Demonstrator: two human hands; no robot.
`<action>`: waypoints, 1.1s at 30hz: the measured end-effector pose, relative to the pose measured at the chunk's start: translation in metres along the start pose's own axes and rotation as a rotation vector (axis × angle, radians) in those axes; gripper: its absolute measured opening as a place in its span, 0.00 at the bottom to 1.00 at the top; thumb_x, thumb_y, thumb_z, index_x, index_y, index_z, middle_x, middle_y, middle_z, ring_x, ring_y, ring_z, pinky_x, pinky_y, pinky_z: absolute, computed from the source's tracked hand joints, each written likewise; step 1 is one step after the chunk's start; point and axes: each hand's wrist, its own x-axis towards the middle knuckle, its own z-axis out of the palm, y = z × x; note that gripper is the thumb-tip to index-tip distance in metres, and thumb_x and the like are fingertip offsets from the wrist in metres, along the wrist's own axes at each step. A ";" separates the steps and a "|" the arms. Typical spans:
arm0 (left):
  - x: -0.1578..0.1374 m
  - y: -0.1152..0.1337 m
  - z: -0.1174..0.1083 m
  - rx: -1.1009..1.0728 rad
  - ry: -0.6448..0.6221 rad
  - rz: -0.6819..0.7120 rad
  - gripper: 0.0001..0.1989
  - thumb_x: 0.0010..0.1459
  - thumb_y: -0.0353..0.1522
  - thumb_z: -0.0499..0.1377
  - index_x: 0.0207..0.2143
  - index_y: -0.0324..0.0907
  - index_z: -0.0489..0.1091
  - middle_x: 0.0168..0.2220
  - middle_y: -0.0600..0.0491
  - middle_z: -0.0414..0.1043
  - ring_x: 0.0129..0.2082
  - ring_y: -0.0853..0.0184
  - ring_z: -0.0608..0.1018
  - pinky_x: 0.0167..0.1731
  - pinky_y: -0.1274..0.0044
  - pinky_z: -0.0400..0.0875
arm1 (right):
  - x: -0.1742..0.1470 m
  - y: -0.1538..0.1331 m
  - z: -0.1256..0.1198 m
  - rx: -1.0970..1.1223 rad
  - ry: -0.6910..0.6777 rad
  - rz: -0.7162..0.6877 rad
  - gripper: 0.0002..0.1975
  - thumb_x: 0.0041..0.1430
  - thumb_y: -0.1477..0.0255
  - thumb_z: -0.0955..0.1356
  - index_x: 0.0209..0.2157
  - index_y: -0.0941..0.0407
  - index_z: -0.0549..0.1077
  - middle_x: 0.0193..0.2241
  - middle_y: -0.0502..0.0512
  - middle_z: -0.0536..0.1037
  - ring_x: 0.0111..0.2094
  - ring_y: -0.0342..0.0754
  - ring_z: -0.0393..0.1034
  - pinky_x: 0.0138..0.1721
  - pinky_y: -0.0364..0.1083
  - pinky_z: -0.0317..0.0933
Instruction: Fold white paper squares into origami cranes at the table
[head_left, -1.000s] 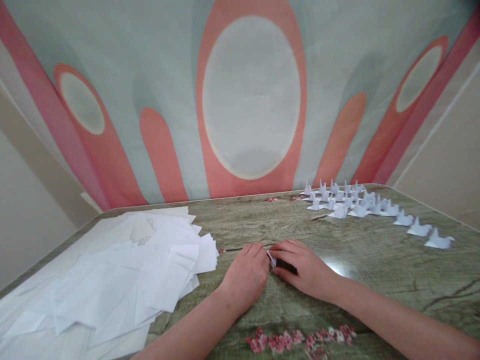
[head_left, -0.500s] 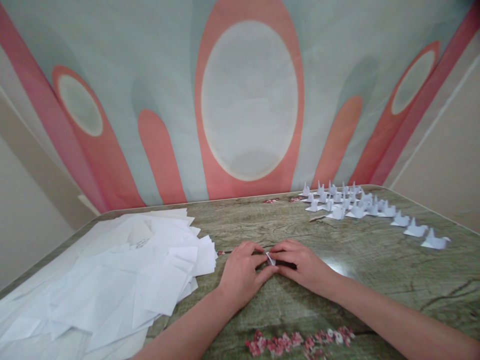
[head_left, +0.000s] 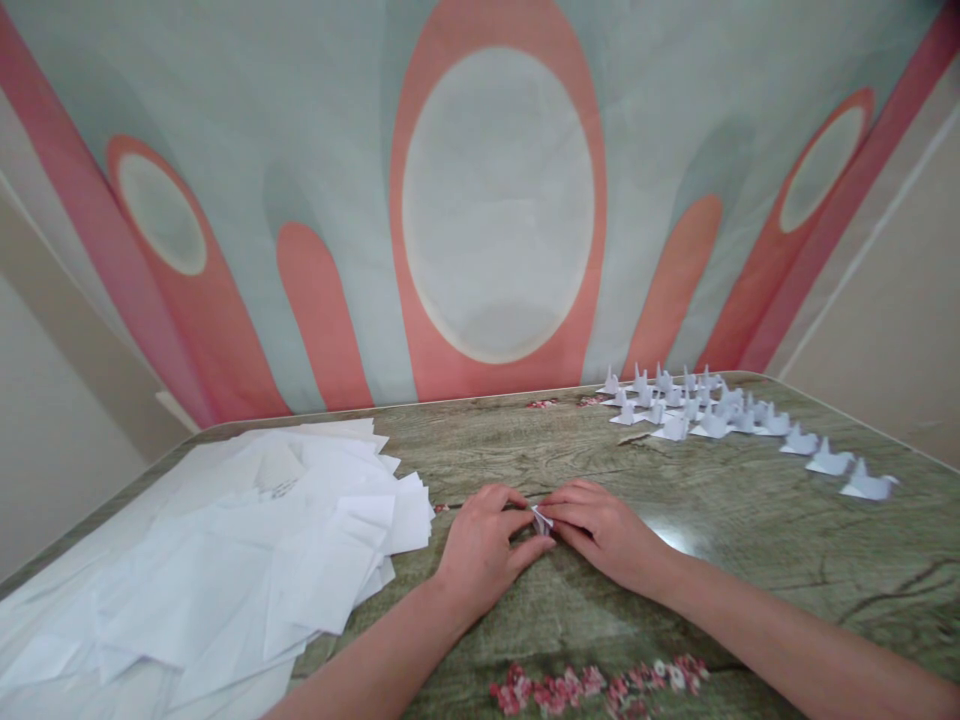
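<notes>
Between my two hands, at the middle of the table, is a small piece of folded white paper (head_left: 542,524). My left hand (head_left: 487,545) pinches it from the left, thumb below and fingers above. From the right, the fingertips of my right hand (head_left: 607,530) close on its other side. Part of the paper is hidden by the fingers, so its full shape does not show. Several folded white paper cranes (head_left: 712,425) stand in rows at the back right, apart from my hands.
A wide, loose pile of white paper sheets (head_left: 225,570) covers the left side of the wood-patterned table (head_left: 480,440). Pink printed flowers (head_left: 555,690) mark the tabletop near its front. Behind the table's far edge rises a wall covering (head_left: 495,375) with coral shapes.
My right thumb has shifted up and in along the paper, exposing more of its lower part. Both hands otherwise stay in place.
</notes>
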 end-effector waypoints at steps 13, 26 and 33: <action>0.002 0.006 -0.002 -0.067 0.035 -0.067 0.09 0.53 0.34 0.57 0.36 0.44 0.73 0.37 0.52 0.70 0.39 0.63 0.70 0.42 0.72 0.64 | 0.005 0.001 0.000 0.142 0.058 0.209 0.08 0.57 0.76 0.63 0.32 0.54 0.75 0.33 0.53 0.74 0.37 0.47 0.66 0.40 0.47 0.60; 0.007 0.002 0.005 -0.209 0.055 -0.181 0.12 0.51 0.27 0.54 0.35 0.45 0.75 0.33 0.54 0.73 0.38 0.65 0.72 0.41 0.73 0.65 | 0.007 -0.001 0.001 0.169 0.077 0.237 0.08 0.55 0.77 0.64 0.30 0.55 0.74 0.32 0.53 0.73 0.36 0.47 0.66 0.40 0.47 0.59; 0.010 0.007 0.005 -0.189 0.086 -0.210 0.09 0.52 0.31 0.56 0.35 0.44 0.74 0.33 0.53 0.73 0.37 0.64 0.72 0.40 0.72 0.64 | 0.007 -0.001 0.001 0.161 0.081 0.228 0.07 0.55 0.78 0.64 0.29 0.56 0.74 0.31 0.54 0.72 0.36 0.48 0.65 0.39 0.47 0.59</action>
